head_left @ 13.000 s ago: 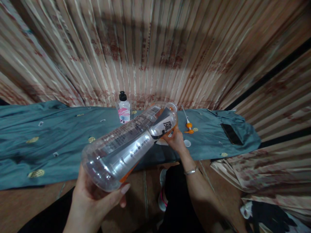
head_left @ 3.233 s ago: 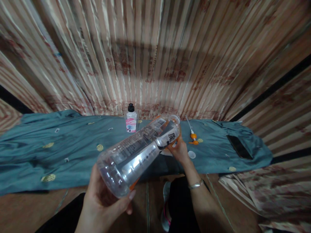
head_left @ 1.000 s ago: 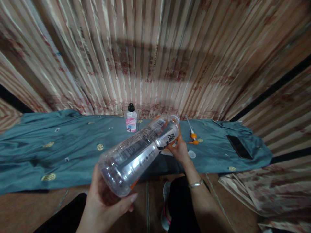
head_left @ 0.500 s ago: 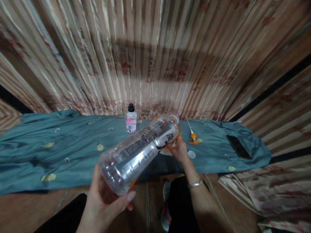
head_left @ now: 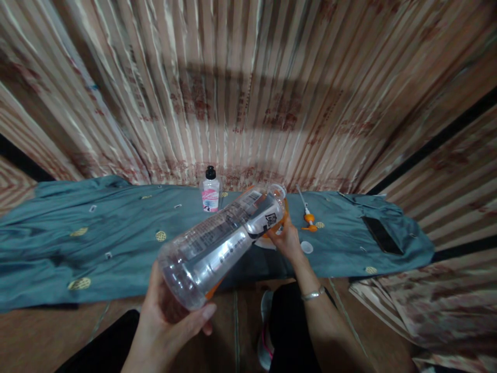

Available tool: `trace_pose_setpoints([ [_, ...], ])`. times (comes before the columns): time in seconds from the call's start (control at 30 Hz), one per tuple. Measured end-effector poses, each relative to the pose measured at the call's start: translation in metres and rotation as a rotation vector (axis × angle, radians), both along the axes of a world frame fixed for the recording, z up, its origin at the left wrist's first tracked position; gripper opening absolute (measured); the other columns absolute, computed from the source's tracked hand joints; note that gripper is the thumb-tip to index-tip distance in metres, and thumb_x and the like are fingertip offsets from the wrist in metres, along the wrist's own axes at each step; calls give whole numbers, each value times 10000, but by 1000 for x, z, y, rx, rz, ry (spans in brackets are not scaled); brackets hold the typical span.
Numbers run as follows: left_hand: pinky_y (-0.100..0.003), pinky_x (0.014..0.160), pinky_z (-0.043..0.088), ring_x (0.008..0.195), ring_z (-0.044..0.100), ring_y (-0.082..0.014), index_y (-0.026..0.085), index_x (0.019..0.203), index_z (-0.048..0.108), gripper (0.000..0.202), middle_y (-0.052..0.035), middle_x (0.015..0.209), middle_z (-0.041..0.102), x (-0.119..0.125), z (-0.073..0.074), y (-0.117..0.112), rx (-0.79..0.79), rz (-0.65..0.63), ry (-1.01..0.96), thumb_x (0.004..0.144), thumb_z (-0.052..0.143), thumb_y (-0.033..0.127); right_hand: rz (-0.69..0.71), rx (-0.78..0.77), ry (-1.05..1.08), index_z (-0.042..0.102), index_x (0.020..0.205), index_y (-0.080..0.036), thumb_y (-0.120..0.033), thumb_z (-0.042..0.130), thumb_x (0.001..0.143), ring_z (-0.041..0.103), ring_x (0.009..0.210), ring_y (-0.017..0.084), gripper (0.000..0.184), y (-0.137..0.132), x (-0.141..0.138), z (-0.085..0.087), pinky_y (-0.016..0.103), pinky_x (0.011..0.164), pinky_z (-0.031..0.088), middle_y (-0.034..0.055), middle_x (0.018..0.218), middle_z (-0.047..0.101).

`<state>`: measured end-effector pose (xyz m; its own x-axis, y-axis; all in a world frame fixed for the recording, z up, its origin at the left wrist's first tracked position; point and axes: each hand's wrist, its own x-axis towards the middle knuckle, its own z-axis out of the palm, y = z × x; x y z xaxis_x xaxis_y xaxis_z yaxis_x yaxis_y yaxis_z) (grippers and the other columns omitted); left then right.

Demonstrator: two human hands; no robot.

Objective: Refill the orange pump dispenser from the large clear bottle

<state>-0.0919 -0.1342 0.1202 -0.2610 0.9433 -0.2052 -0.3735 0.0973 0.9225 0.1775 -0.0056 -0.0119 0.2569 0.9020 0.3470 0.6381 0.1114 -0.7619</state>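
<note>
Both hands, left hand [head_left: 166,321] and right hand [head_left: 285,241], grip tilted clear ribbed plastic bottle [head_left: 221,241].

Clear bottle [head_left: 221,238] with orange trim; teal cloth [head_left: 97,243], gold medallions; striped beige-brown curtain [head_left: 248,88].

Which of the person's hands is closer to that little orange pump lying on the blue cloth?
The right hand. It grips the neck end of the big clear bottle, just left of the orange pump. The left hand cups the bottle's base, far nearer the camera.
</note>
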Motion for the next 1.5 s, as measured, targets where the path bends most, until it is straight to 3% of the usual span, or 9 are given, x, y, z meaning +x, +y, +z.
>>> trace_pose_setpoints([
  [0.5,-196,334,509,433,594,-99,230,1201,634,1042,2,962,792,0,-1,1,-21,9,-74,273,1108,208,-2,39,-30,591,1357,-200,-476,787,796,809,1032,347,655,1,-1,-2,452,874,658,132,1153,819],
  [0.87,-229,334,523,411,558,-96,242,1198,655,1009,-5,962,788,-2,-3,1,-16,-15,-34,298,1111,260,14,59,-35,575,1368,-200,-469,775,806,807,1006,336,654,2,-1,-4,455,857,657,126,1165,812],
  [1.3,-203,332,513,462,612,-112,232,1224,667,1033,-23,1023,783,-1,-1,1,-10,-2,-54,289,1107,216,9,16,-14,570,1370,-176,-524,767,788,808,1034,361,707,1,0,0,455,864,658,158,1178,812],
  [1.5,-204,337,510,494,631,-130,225,1219,648,1048,-29,1010,784,-2,-1,1,-23,-13,-29,283,1116,267,6,42,-13,567,1367,-181,-507,770,789,804,1062,356,694,1,-1,-1,454,885,656,157,1187,810],
])
